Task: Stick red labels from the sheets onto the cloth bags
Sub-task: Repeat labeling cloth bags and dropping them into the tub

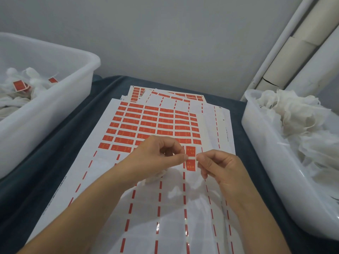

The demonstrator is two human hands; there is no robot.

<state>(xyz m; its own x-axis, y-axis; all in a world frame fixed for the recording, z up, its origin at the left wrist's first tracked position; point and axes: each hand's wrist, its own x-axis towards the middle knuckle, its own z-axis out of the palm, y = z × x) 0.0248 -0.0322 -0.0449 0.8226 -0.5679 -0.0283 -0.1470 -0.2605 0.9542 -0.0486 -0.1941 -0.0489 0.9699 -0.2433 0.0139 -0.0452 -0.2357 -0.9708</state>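
A red label (190,158) hangs upright between my two hands, above the label sheet (146,125). My left hand (157,156) pinches its left edge with thumb and forefinger. My right hand (218,167) pinches its right edge the same way. A white cloth bag (156,176) shows under my left hand; whether that hand also holds it I cannot tell. The sheet's far half carries several rows of red labels; its near half shows only red dashes on bare backing.
A white tub (55,99) at the left holds cloth bags with red labels (19,85) on them. A white tub (260,143) at the right is heaped with plain white cloth bags (297,114). More label sheets (165,96) lie fanned behind. A dark blue cloth (77,125) covers the table.
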